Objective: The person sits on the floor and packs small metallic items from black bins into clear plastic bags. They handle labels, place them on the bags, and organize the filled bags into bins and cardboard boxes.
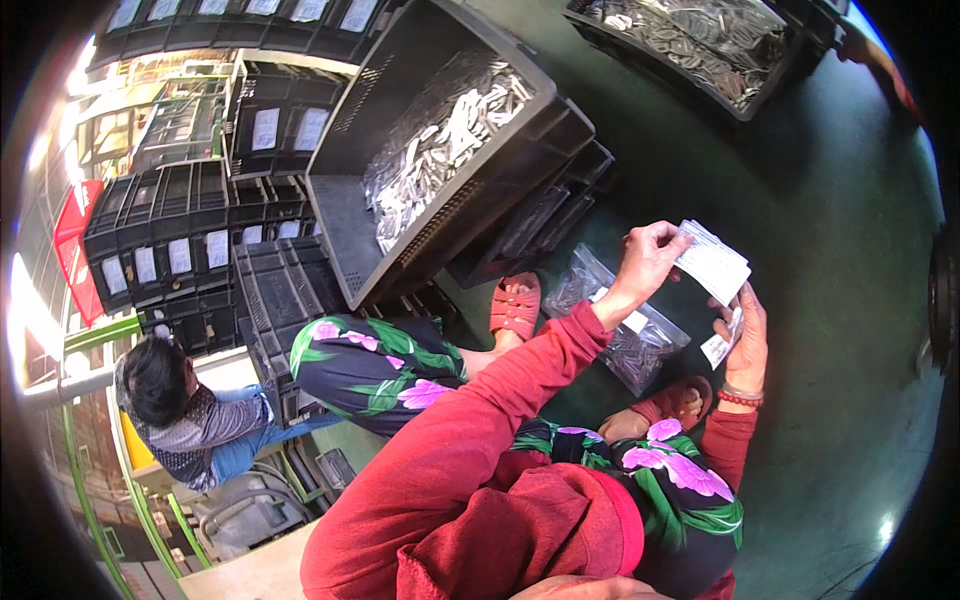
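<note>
Red-sleeved arms (545, 362) reach forward, left grip (648, 262) pinching white papers (714, 264), right grip (750, 345) a slip (718, 348).

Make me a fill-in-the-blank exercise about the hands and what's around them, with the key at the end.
The left hand holds papers coloured ____.
The beaded bracelet is on the ____ wrist.
The number of sandals near the clear bag is ____.
The sweater sleeves are coloured ____.

Missing words: white; right; two; red.
</note>
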`<state>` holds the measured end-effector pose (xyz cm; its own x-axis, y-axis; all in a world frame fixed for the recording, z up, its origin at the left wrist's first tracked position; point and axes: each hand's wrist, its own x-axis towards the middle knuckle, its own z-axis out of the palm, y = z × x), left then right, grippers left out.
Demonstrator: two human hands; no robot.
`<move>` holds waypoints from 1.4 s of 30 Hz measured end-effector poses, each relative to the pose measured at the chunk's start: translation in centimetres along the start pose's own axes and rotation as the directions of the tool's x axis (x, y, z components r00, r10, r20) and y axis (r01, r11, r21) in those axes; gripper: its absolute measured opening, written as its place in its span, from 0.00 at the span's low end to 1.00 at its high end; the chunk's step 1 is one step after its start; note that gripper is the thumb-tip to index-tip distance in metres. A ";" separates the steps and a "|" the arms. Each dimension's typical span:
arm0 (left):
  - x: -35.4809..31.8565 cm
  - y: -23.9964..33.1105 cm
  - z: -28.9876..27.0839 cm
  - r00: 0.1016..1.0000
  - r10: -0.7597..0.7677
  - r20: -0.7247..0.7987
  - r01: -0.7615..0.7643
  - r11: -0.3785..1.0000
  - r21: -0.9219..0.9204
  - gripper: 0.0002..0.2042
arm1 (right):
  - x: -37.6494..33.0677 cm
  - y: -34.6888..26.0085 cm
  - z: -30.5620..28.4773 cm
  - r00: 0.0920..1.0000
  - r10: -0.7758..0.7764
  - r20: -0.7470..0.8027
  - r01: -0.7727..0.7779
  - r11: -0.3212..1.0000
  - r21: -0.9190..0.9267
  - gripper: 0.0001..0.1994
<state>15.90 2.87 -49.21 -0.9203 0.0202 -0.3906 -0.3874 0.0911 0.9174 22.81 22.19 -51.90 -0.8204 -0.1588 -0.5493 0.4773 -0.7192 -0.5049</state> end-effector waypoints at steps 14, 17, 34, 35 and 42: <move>-3.5 -1.5 3.8 0.944 -0.292 0.154 0.331 0.832 -0.445 0.12 | 3.2 1.3 -1.7 0.982 -0.174 -0.068 0.170 0.674 0.719 0.30; -4.5 -1.7 3.8 0.943 -0.329 0.057 0.302 0.768 -0.565 0.12 | 3.1 1.5 -0.7 0.981 -0.176 -0.078 0.182 0.709 0.682 0.30; -7.2 -4.1 3.3 0.830 -0.526 0.189 0.481 0.501 -0.719 0.11 | 3.0 4.3 -2.2 0.932 -0.263 -0.251 0.322 0.918 0.232 0.11; -6.5 -4.1 2.5 0.870 -0.479 0.121 0.405 0.552 -0.729 0.11 | 2.2 2.8 0.0 0.964 -0.190 -0.186 0.224 0.956 0.189 0.17; -3.3 -2.0 0.6 0.937 -0.346 -0.058 0.247 0.767 -0.592 0.10 | 2.0 0.1 -0.3 0.982 -0.177 -0.061 0.176 0.984 -0.022 0.19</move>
<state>19.75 3.23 -49.80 -0.7312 -0.0699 -0.6786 -0.5563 -0.5147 0.6524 21.36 22.00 -53.29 -0.8712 0.0126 -0.4907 0.3323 -0.7206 -0.6086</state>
